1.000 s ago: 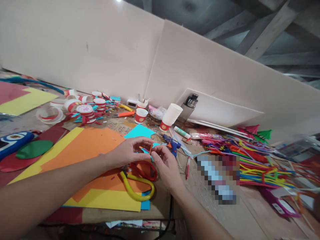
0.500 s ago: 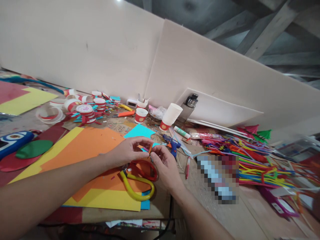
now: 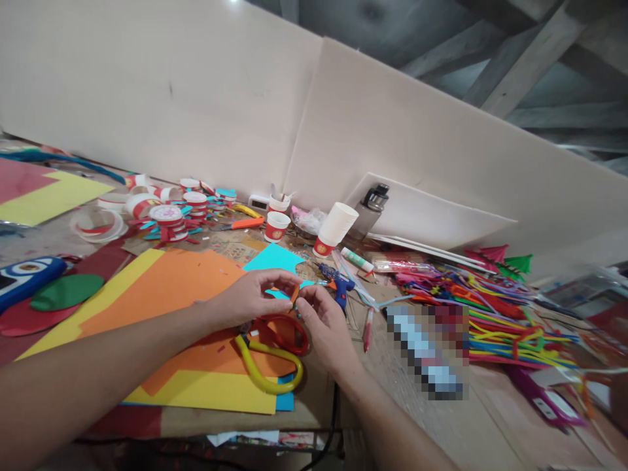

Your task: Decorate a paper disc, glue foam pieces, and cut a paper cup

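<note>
Both hands meet over the front middle of the table. Between their fingertips is a small orange paper piece (image 3: 295, 293). My left hand (image 3: 260, 294) pinches it from the left, and my right hand (image 3: 324, 317) has its fingers closed around its right side. Scissors with red and yellow handles (image 3: 282, 369) lie just below the hands. Orange sheets (image 3: 186, 288) and yellow sheets (image 3: 220, 391) are spread under the left forearm. A cyan sheet (image 3: 275, 256) lies beyond the left hand.
A blue glue gun (image 3: 343, 288) and a red pen (image 3: 367, 330) lie right of the hands. Behind stand a paper cup (image 3: 277, 227), stacked cups (image 3: 337, 226) and a bottle (image 3: 369, 212). Colourful pipe cleaners (image 3: 505, 327) cover the right; cup crafts (image 3: 169, 222) stand at left.
The fingers have shifted slightly around the orange piece, which now sits a little lower and more tilted. At the far right edge, a dark shape has come into view.
</note>
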{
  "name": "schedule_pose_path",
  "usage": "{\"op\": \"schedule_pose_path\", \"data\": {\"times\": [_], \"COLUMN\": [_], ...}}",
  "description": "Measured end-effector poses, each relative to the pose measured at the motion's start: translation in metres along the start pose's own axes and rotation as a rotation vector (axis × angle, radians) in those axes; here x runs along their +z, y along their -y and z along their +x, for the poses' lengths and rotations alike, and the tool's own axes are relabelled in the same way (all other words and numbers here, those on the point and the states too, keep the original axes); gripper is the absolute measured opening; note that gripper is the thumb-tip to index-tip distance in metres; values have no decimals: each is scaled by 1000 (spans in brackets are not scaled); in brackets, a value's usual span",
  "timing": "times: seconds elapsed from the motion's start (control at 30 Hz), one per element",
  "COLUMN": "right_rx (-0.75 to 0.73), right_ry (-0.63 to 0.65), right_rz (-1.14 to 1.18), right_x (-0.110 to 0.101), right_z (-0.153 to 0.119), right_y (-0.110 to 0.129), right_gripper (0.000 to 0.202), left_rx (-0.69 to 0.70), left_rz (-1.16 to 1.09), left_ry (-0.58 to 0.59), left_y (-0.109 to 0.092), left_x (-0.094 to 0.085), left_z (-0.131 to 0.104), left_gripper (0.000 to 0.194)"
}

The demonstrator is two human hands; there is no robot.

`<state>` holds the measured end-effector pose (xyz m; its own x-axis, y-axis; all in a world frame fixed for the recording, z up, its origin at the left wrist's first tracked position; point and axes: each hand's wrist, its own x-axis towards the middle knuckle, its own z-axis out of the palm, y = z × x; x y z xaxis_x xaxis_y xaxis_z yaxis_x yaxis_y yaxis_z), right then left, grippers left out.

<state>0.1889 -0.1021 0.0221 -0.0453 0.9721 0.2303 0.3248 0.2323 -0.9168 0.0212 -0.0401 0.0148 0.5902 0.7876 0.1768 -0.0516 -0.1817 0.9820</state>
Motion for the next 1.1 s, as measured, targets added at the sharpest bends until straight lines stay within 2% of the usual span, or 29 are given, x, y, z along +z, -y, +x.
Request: {"op": "schedule_pose_path", "data": {"times": [0.13,0.2,0.27,0.37,0.43,0.5,0.6,0.7,0.83,0.97,1.1], "right_rx": [4,-4,-29,-40,5,79,225,352,437,422,349], "right_ry": [-1,-41,-127,-303,-359,-422,-400,-396,-470,-484,-473], "right_rz": [-6,-29,-117,-451,-649,-753,-805,-768,-513,-348,-188], "right_x": [-2,-8,-19,-42,-55,-63,-67,-70,-75,-76,-67], "right_z": [2,5,9,17,22,27,33,39,46,49,46], "right_y": [2,2,-2,-16,-29,-42,-55,-60,-60,-58,-50], "right_gripper": [19,20,21,21,24,28,33,32,25,15,20], "left_rx": [2,-3,-16,-28,-25,-12,41,87,114,109,63], "left_rz": [-18,-37,-58,-96,-123,-124,-5,160,247,235,229], "left_ry": [-3,-13,-40,-88,-118,-162,-237,-259,-278,-313,-347], "left_y": [-2,-5,-8,-11,-9,-6,-1,2,5,9,12], "left_x": [0,-1,-3,-5,-7,-10,-13,-16,-21,-30,-38], "left_z": [0,1,2,4,6,7,8,8,10,15,18], "left_gripper": [34,34,36,39,40,41,42,40,40,42,43]}}
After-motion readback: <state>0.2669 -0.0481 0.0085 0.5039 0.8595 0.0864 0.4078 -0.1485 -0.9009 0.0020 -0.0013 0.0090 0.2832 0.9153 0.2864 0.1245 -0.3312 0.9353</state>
